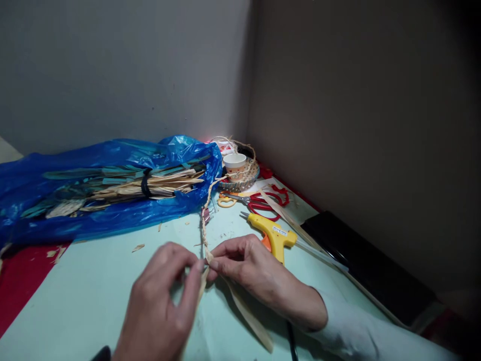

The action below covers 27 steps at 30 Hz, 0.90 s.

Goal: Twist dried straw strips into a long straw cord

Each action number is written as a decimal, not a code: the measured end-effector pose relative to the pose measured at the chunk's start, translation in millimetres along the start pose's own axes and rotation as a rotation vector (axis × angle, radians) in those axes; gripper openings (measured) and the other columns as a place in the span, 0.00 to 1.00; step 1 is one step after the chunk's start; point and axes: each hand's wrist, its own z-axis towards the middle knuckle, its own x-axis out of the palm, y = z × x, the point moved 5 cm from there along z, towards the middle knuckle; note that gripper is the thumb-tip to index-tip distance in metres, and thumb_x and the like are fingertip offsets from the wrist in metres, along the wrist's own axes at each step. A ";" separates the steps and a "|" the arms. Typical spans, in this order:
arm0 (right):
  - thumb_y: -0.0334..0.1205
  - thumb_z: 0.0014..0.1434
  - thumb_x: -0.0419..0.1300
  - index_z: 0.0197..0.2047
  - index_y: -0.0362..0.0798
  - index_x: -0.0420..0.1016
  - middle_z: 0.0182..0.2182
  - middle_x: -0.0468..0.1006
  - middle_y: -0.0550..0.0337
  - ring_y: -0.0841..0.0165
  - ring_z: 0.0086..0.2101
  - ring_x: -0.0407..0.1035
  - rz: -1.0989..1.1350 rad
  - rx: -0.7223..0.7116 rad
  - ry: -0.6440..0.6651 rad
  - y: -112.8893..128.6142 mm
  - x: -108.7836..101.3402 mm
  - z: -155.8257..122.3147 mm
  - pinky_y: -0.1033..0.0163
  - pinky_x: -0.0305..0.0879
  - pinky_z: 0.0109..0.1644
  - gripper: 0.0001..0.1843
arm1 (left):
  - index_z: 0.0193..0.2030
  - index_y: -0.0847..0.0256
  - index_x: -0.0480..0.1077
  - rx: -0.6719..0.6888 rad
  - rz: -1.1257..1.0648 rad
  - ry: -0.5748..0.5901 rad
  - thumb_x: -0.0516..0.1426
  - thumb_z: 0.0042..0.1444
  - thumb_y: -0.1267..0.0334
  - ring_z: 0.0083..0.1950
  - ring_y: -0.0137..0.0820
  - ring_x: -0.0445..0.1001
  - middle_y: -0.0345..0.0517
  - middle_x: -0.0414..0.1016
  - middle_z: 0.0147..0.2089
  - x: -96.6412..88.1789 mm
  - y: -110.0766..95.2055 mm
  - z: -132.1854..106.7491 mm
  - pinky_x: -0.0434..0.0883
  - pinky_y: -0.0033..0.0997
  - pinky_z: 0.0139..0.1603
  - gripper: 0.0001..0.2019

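Note:
A pale braid of dried plant strips (204,225) runs from the cup at the back towards me. At its near end, my left hand (165,296) pinches a strip between thumb and forefinger. Beside it, my right hand (244,260) grips the end of the braid, thumb against the curled fingers. One loose flat strip (246,313) trails below my right hand to the lower right, and another hangs down by my left fingers. Just beyond my right hand lies a yellow glue gun (272,230) with a clear glue stick in its back.
A blue plastic bag (112,150) on the left holds a tied bundle of dried strips (169,183). Red-handled scissors (263,204), yellow-handled scissors (227,201) and a paper cup (235,165) in a woven basket (240,186) stand behind. A black flat object (361,265) lies along the right wall.

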 end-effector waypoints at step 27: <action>0.33 0.59 0.51 0.41 0.49 0.65 0.30 0.78 0.62 0.66 0.37 0.66 -0.547 -0.093 0.045 10.8 -10.3 -12.2 0.65 0.57 0.38 0.07 | 0.32 0.63 0.68 -0.721 -0.792 0.148 0.64 0.42 0.49 0.16 0.14 0.43 0.31 0.61 0.17 37.8 25.0 -9.1 0.37 0.20 0.20 0.19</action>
